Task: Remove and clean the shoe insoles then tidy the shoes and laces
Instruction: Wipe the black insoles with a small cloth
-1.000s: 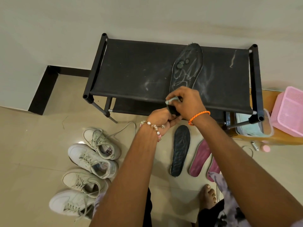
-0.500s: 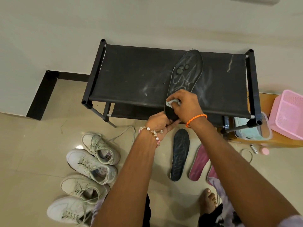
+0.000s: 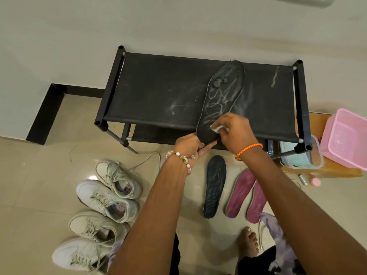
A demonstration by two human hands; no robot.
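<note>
I see a black insole [image 3: 222, 100] lying lengthwise on the black shoe rack [image 3: 158, 92], heel at the near edge. My left hand [image 3: 188, 145] pinches that heel; my right hand [image 3: 234, 130] grips a pale wipe [image 3: 218, 128] pressed on it. Another black insole [image 3: 215, 185] and two pink insoles [image 3: 241, 192] lie on the floor, four white sneakers [image 3: 103, 201] at near left.

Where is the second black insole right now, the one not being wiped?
In the head view, the second black foam insole lies flat on the beige tiled floor, in front of the black fabric shoe rack, just left of the two magenta insoles.
</note>
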